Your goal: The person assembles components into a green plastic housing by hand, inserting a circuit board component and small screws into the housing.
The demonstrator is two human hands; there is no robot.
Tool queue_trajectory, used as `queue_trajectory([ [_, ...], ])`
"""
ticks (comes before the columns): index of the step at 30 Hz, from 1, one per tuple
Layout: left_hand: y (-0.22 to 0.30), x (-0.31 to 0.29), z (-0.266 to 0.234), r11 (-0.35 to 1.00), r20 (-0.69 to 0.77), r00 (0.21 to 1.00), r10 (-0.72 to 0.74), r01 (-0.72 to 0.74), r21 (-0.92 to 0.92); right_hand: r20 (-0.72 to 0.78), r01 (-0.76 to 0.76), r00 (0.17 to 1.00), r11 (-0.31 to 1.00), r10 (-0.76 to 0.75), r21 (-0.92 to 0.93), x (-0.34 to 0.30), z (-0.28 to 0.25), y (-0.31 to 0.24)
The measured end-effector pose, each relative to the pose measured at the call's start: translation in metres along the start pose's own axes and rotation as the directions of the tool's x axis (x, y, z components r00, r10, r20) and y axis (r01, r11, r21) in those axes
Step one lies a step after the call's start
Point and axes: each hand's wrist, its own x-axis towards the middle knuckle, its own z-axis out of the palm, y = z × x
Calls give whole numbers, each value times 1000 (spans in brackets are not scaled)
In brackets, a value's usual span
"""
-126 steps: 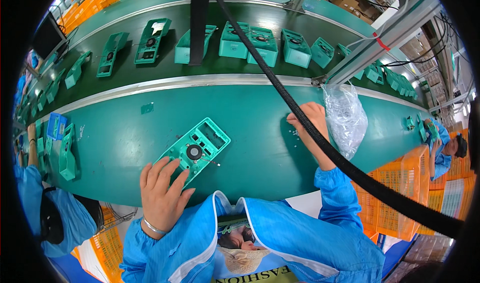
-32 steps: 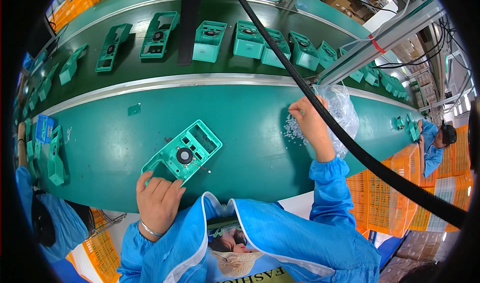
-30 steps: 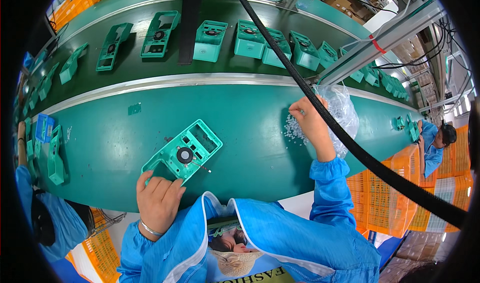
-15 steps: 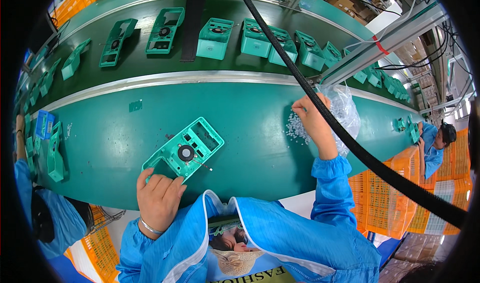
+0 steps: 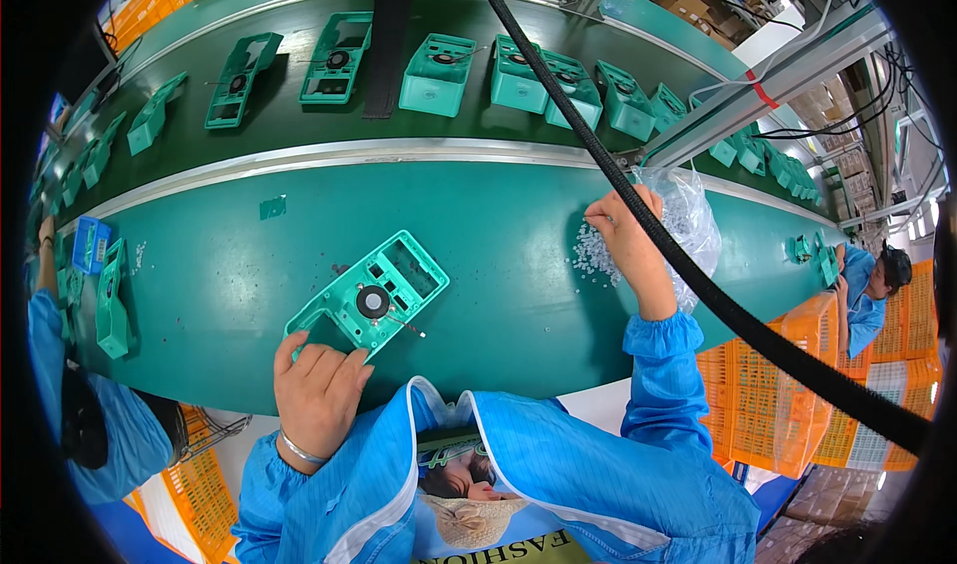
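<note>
A green plastic housing (image 5: 407, 310) lies at an angle on the green table in front of me. A round black speaker-like part (image 5: 373, 302) sits in it, and a thin cable with a small white plug (image 5: 422, 335) hangs over its edge. My left hand (image 5: 321, 390) is closed around the housing's near left corner. Off to the right, my right hand (image 5: 630, 245) has its fingertips pinched together over a pile of small whitish pieces (image 5: 595, 257). What the pinch holds, if anything, is too small to make out. Beside that hand lies a clear plastic bag (image 5: 693, 225) of similar pieces.
Beyond the table's metal rail, similar green housings (image 5: 436, 78) stand on a dark green conveyor belt (image 5: 279, 116). A thick black cable (image 5: 688, 265) crosses the view diagonally. Another housing (image 5: 113, 300) and a blue bin (image 5: 91, 245) are at left. Co-workers sit at both sides.
On the belt the housings have shifted slightly to the right. My right fingertips have barely moved over the pile. The housing in my left hand stays in place.
</note>
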Motion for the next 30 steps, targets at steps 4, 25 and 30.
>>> queue_trajectory([
  [4,-1,1,1,1000,-2,1000,5,-5,1,-11,12,1000,1000,-13,-13,0,1,0],
  [25,-4,-5,2,1000,-50,999,5,-5,-3,107,322,817,603,-566,730,34,11,-166],
  [30,-5,-4,4,999,-71,997,-2,0,-32,155,338,738,558,-657,758,32,25,-196],
])
